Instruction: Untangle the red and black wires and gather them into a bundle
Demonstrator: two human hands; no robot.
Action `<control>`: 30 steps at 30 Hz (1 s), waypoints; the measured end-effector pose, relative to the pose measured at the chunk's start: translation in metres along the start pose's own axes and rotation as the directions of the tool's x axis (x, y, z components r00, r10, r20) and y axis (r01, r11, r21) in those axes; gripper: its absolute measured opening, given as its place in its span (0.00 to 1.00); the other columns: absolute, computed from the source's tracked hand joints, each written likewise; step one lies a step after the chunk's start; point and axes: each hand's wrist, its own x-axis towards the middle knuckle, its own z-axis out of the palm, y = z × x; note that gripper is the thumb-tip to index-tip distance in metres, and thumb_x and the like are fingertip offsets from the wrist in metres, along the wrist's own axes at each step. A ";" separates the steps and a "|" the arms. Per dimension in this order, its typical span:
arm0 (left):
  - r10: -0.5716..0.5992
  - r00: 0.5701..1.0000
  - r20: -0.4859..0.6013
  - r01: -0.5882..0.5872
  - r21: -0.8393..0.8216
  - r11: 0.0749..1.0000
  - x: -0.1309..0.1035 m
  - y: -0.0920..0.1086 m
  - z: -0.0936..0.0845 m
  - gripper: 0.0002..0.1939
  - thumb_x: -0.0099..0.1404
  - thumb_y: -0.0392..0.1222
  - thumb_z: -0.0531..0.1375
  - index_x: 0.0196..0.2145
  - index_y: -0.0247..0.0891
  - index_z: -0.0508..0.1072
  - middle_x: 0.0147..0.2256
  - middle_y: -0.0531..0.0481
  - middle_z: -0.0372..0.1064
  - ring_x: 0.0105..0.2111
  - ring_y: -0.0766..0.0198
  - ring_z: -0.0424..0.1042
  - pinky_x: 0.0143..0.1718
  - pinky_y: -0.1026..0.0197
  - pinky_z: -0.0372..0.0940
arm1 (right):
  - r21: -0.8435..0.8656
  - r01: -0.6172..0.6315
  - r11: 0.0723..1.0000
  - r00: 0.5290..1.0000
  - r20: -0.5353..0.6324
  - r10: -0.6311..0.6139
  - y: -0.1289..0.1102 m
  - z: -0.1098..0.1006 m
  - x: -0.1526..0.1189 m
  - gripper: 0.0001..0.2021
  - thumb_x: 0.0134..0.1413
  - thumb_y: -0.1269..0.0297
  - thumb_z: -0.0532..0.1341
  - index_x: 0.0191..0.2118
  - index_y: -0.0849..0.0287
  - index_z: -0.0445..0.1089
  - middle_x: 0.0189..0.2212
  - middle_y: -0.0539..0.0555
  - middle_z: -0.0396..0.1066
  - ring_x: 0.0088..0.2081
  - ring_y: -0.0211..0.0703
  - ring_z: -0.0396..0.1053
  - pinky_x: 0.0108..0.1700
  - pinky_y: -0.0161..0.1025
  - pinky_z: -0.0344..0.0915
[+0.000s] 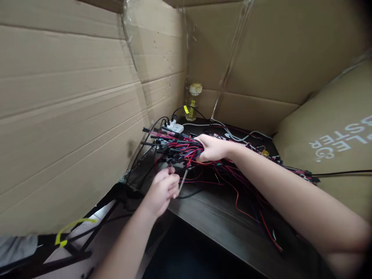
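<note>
A thick bundle of red, black and blue wires [186, 147] with black connector ends lies across the dark table. My right hand [213, 147] is wrapped round the bundle from above, near its left end. Just below those connector ends, my left hand [165, 189] is closed with the fingers curled in. Some thin wire ends touch its fingertips, but what it pinches is too small to make out. A pale thin strip [183, 182] slants down beside the left fingers. Under my right forearm the rest of the wires spread out to the right.
Cardboard walls [72, 97] enclose the table [209, 217] at left, back and right. A clear bottle [192, 102] with a pale lid stands in the back corner. Nearby is a white power strip [174, 126] with plugs. A yellow tie [62, 242] hangs on a dark frame at lower left.
</note>
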 end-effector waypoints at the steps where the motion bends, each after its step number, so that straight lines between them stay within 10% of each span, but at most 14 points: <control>1: -0.001 1.000 0.015 0.002 -0.071 0.997 -0.006 -0.005 0.006 0.15 0.55 0.35 0.67 0.36 0.38 0.63 0.18 0.66 0.49 0.14 0.79 0.42 0.18 0.71 0.49 | 0.007 -0.015 1.000 1.000 -0.027 0.015 -0.001 -0.001 0.001 0.10 0.36 0.69 0.64 0.30 0.61 0.67 0.26 0.44 0.63 0.28 0.34 0.59 0.28 0.31 0.57; 6: 0.044 0.999 -0.006 -0.042 -0.426 0.904 -0.016 -0.028 0.033 0.15 0.57 0.32 0.65 0.34 0.37 0.60 0.19 0.65 0.46 0.15 0.79 0.41 0.20 0.71 0.48 | 0.048 -0.057 0.997 0.994 -0.092 0.061 0.001 -0.003 0.002 0.10 0.34 0.69 0.63 0.29 0.61 0.66 0.25 0.44 0.63 0.26 0.33 0.58 0.27 0.31 0.57; 15: -0.120 0.987 -0.111 0.071 -0.374 0.925 0.002 -0.044 0.076 0.20 0.50 0.31 0.65 0.33 0.40 0.56 0.19 0.66 0.46 0.16 0.79 0.42 0.18 0.72 0.41 | 0.009 -0.131 0.991 0.960 -0.248 0.129 0.005 0.005 0.013 0.09 0.33 0.69 0.62 0.27 0.60 0.63 0.22 0.45 0.59 0.25 0.33 0.56 0.25 0.32 0.53; 19: -0.122 0.963 -0.241 0.053 -0.277 0.960 0.010 -0.042 0.071 0.17 0.54 0.36 0.69 0.35 0.38 0.64 0.18 0.67 0.42 0.15 0.78 0.42 0.17 0.73 0.41 | 0.014 -0.123 0.992 0.961 -0.247 0.123 0.002 0.006 0.008 0.10 0.34 0.69 0.63 0.27 0.60 0.63 0.23 0.45 0.60 0.26 0.34 0.57 0.26 0.33 0.54; 30: -0.199 0.962 -0.187 0.206 0.020 0.978 0.007 -0.031 0.043 0.19 0.54 0.46 0.75 0.35 0.28 0.77 0.16 0.66 0.42 0.15 0.80 0.40 0.16 0.72 0.48 | -0.003 -0.106 0.994 0.965 -0.242 0.102 0.003 0.013 0.005 0.08 0.37 0.73 0.64 0.28 0.62 0.66 0.24 0.47 0.59 0.25 0.32 0.57 0.25 0.32 0.54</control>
